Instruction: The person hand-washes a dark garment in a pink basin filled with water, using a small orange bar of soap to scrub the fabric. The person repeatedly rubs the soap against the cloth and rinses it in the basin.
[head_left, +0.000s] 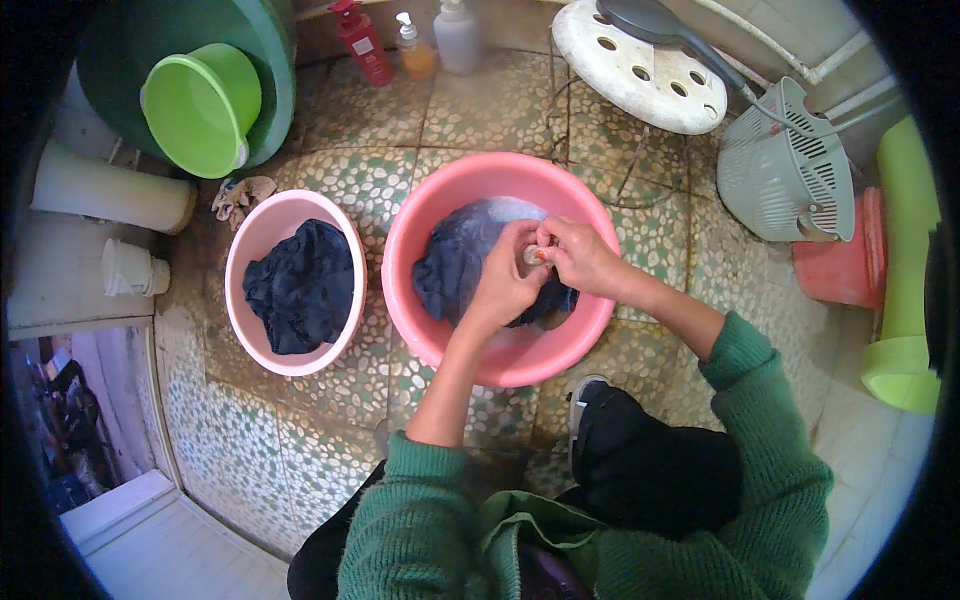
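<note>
Over a large pink basin (397,290) my two hands meet. Between them is a small whitish, clear-looking round object (532,256) with an orange-red mark; its kind I cannot make out. My left hand (503,283) is curled around its left side. My right hand (583,262) has its thumb and fingers closed on the right side. Beneath the hands, dark navy clothing (435,280) lies in cloudy, sudsy water (512,208). A smaller pale pink basin (237,318) stands to the left with dark, crumpled clothing (305,285) inside.
A bright green bucket (195,120) rests in a big dark green tub (275,60) at far left. Pump bottles (415,55) line the back wall. A white stool with holes (620,85) bears a grey shower head (640,18). At right are a grey basket (780,170) and a red container (830,270).
</note>
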